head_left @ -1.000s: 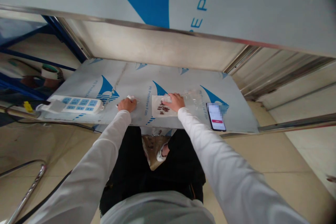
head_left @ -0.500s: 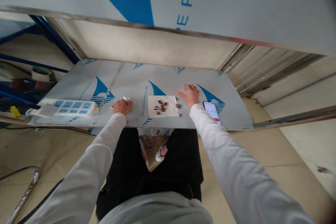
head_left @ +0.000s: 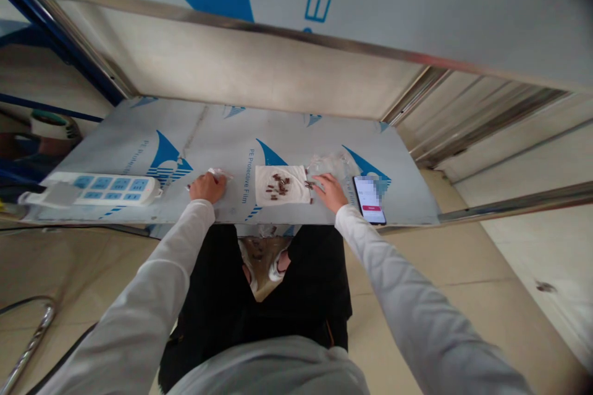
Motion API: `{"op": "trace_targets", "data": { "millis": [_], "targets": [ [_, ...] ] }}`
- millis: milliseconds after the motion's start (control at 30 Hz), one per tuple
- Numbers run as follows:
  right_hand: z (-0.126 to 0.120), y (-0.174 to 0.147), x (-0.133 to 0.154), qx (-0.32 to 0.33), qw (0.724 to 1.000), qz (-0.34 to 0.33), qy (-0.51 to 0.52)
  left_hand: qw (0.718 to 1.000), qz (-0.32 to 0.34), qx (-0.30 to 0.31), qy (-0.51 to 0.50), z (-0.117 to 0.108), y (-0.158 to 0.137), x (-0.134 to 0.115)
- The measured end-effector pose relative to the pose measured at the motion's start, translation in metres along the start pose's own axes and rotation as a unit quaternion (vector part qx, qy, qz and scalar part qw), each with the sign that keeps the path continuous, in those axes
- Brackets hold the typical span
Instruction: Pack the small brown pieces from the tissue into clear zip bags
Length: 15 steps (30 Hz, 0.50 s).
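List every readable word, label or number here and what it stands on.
"PE Protective Film": tabletop, repeated, some copies partly hidden.
"PE P": upper shelf, rest cut off.
Phone: screen text too blurred to read.
Power strip: markings too small to read.

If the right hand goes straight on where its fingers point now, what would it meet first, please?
Probably the few small brown pieces at the right edge of the white sheet. The right hand has its fingertips very close to them; whether they touch is unclear from this view.
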State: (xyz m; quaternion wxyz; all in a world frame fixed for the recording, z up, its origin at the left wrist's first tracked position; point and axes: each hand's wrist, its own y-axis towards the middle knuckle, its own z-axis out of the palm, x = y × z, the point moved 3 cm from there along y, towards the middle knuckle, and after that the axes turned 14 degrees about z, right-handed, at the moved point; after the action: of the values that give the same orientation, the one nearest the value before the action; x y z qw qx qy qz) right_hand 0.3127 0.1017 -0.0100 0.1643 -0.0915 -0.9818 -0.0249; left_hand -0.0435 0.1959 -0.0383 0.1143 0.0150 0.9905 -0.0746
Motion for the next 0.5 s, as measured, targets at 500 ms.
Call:
{"op": "trace_targets", "data": {
  "millis": [500],
  "targets": [
    [0.024, 0.031, -0.003, 0.03, 0.997, 0.068, -0.001, 1.0, 0.016, 0.0, -0.009, -0.001, 0.0, 0.003]
  ]
}}
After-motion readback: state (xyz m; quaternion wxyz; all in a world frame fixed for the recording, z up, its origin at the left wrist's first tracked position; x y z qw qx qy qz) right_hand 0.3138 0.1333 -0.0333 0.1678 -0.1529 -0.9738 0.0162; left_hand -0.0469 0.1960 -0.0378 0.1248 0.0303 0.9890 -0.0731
